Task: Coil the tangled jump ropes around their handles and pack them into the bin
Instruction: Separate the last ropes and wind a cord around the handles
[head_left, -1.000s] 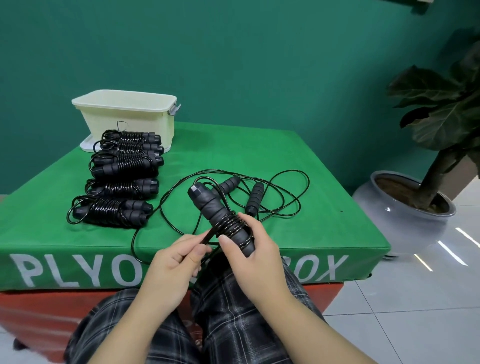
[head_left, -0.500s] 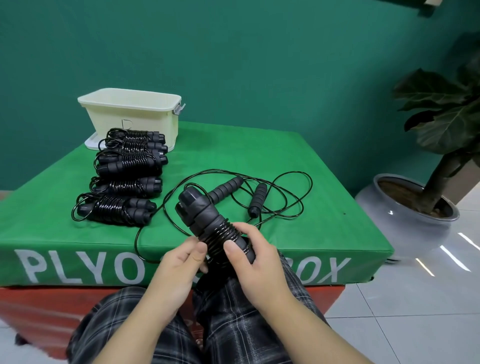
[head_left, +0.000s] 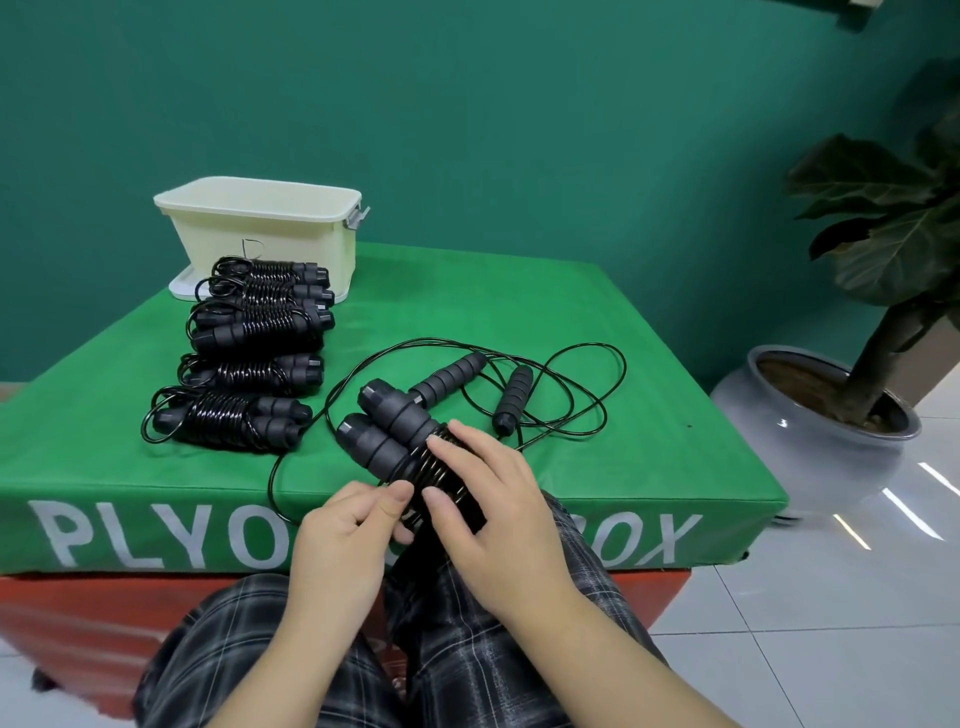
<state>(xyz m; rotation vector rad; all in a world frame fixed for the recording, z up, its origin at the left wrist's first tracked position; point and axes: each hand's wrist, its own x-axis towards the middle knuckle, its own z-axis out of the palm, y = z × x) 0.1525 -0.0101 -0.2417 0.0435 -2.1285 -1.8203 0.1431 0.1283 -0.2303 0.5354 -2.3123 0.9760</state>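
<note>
1. Over the near edge of the green tabletop (head_left: 597, 322), I am holding one pair of black handles (head_left: 387, 434) side by side, with cord wound in tight turns around their lower half.
2. My right hand (head_left: 498, 519) is wrapping over the wound part, with its fingers (head_left: 441, 506) curling onto the coils and gripping the bundle.
3. My left hand (head_left: 343, 540) is sitting just beside it, pinching the cord between thumb and forefinger at the lower end of the coils.
4. A loose length of that cord (head_left: 332, 415) is running from my left hand in a loop up across the green surface.
5. One more rope (head_left: 566, 395) is lying uncoiled just behind my hands, its two handles (head_left: 452, 379) apart from each other and its cord sprawling in wide loops to the right.
6. Five coiled bundles (head_left: 254, 338) are lying in a row on the left of the tabletop; the farthest is touching or nearly touching the bin, I cannot tell which.
7. One cream bin (head_left: 260, 228) is standing at the far left corner, resting on what looks like its flat lid; I cannot see inside it.
8. One potted plant (head_left: 841, 395) is standing on the tiled floor to the right.
9. My two knees in plaid trousers (head_left: 467, 649) are showing below the tabletop's front edge, which is lettered in white.
</note>
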